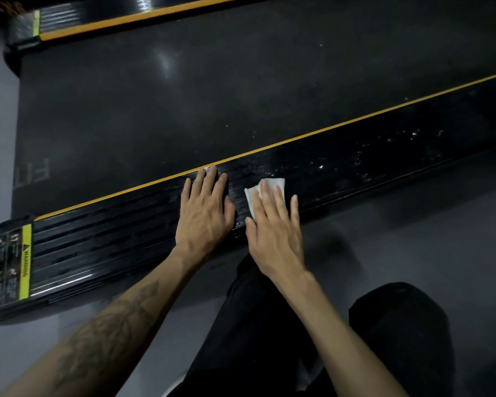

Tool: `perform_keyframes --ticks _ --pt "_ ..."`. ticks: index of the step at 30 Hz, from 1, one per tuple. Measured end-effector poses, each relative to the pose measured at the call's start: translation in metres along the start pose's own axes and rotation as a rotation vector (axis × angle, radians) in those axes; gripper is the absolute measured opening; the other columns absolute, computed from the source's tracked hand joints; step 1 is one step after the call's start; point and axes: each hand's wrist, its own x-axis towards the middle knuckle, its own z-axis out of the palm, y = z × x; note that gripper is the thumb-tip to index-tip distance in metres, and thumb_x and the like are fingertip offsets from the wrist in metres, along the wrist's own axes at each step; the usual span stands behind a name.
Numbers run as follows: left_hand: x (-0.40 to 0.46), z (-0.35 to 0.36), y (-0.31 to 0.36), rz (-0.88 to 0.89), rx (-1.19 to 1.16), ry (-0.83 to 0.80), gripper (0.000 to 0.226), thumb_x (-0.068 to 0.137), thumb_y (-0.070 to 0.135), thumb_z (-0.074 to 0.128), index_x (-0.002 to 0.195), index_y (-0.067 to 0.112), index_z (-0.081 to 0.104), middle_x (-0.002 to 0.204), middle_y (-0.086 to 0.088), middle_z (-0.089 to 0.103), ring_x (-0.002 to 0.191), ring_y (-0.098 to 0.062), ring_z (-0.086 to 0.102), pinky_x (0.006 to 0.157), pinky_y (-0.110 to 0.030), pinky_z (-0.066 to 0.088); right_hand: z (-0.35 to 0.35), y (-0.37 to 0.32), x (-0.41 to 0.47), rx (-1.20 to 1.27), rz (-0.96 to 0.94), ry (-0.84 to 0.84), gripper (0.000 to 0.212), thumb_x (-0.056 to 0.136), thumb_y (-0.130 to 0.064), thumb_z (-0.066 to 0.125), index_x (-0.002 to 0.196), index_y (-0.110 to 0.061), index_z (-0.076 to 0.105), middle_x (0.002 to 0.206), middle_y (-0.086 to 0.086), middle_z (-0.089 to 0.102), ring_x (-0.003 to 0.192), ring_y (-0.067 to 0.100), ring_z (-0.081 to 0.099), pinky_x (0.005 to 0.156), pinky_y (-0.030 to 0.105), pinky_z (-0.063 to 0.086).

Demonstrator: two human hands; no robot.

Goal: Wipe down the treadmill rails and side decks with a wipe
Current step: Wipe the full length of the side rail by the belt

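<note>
Right hand (272, 227): fingers straight and spread, pressed flat on a white wipe (265, 191); nothing is grasped. The wipe lies on the ribbed black near side deck (121, 233) of the treadmill, partly covered by the fingers, with its far edge and left corner showing past the fingertips.

Left hand (205, 209): fingers straight and close together, palm down, resting flat on the same deck just beside the wipe, not touching it. The fingertips reach the orange stripe (355, 121) that runs along the deck's inner edge.

Right of the wipe, the deck surface shows scattered pale specks (364, 159). At the left end of the deck sits a yellow warning label (25, 262).

Beyond the stripe lies the dark belt (212, 90). On its far side, the second side deck (98, 15) carries its own orange stripe.

The treadmill stands on a grey floor (427, 230). The person's dark trouser legs (269, 339) show below the forearms.
</note>
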Motion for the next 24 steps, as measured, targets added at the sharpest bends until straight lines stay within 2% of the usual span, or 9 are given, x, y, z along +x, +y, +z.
perform_keyframes --ticks 4,10,14,19,22,24 --pt "0.000 0.000 0.001 -0.001 -0.008 0.009 0.057 0.100 0.036 0.035 0.146 0.009 0.054 0.159 -0.015 0.043 0.152 -0.031 0.033 0.123 -0.055 0.026 -0.001 0.009 0.022 -0.005 -0.046 -0.025 0.061 0.104 -0.041 0.029 0.160 -0.017 0.034 0.169 0.004 0.027 0.157 0.024 0.022 0.127 0.056 0.004" --pt "0.000 -0.002 0.003 0.006 -0.008 0.026 0.054 0.100 0.034 0.038 0.145 0.008 0.054 0.158 -0.015 0.045 0.151 -0.031 0.035 0.123 -0.055 0.028 -0.006 0.016 0.013 -0.022 0.069 0.021 0.065 0.103 -0.045 0.029 0.160 -0.013 0.033 0.169 0.009 0.026 0.157 0.027 0.020 0.126 0.057 0.008" --pt "0.001 -0.001 0.002 -0.005 -0.016 0.040 0.055 0.099 0.034 0.038 0.144 0.008 0.056 0.157 -0.015 0.047 0.150 -0.030 0.038 0.122 -0.055 0.029 -0.002 0.005 0.023 0.049 -0.056 -0.049 0.062 0.102 -0.041 0.031 0.158 -0.017 0.039 0.168 0.006 0.029 0.156 0.027 0.023 0.127 0.057 0.009" --pt "0.001 -0.001 0.001 -0.003 -0.029 0.052 0.054 0.099 0.034 0.039 0.143 0.010 0.056 0.157 -0.014 0.047 0.149 -0.030 0.038 0.122 -0.055 0.030 -0.009 0.018 0.037 -0.035 -0.006 -0.093 0.067 0.101 -0.043 0.024 0.160 -0.013 0.032 0.169 0.009 0.024 0.157 0.026 0.020 0.127 0.056 0.007" --pt "0.001 -0.002 0.002 -0.009 -0.033 0.050 0.053 0.099 0.034 0.039 0.143 0.009 0.057 0.157 -0.013 0.047 0.149 -0.029 0.038 0.122 -0.054 0.029 -0.014 0.009 0.025 -0.003 0.050 -0.124 0.073 0.098 -0.046 0.021 0.161 -0.009 0.026 0.170 0.016 0.018 0.158 0.029 0.016 0.128 0.052 0.005" --pt "0.001 -0.003 0.001 -0.006 -0.042 0.049 0.054 0.099 0.034 0.039 0.143 0.009 0.057 0.157 -0.013 0.047 0.149 -0.029 0.038 0.123 -0.053 0.029 -0.017 -0.002 0.027 0.036 0.013 -0.186 0.072 0.099 -0.046 0.021 0.162 -0.012 0.024 0.170 0.014 0.014 0.159 0.030 0.012 0.129 0.050 0.001"
